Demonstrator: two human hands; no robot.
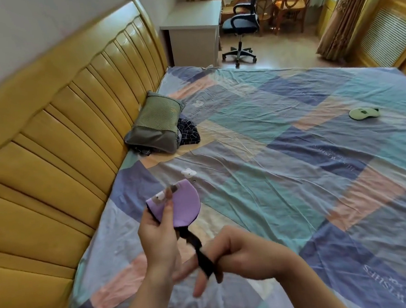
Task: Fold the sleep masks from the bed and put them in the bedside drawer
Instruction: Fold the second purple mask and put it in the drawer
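Note:
A purple sleep mask [182, 204], folded in half, is pinched in my left hand [159, 236] above the near corner of the bed. Its black elastic strap [199, 252] runs down from the mask and loops over the fingers of my right hand [233, 256], which pulls it taut. A second sleep mask [364, 113], pale green with dark markings, lies flat on the patchwork bed sheet [283, 161] at the far right, well away from both hands. No bedside drawer is visible.
A yellow wooden headboard [61, 141] runs along the left. A grey-green pillow [160, 123] and dark checked cloth [188, 133] lie against it. Beyond the bed stand a white desk [193, 29], a black office chair [242, 22] and wooden chairs [291, 1].

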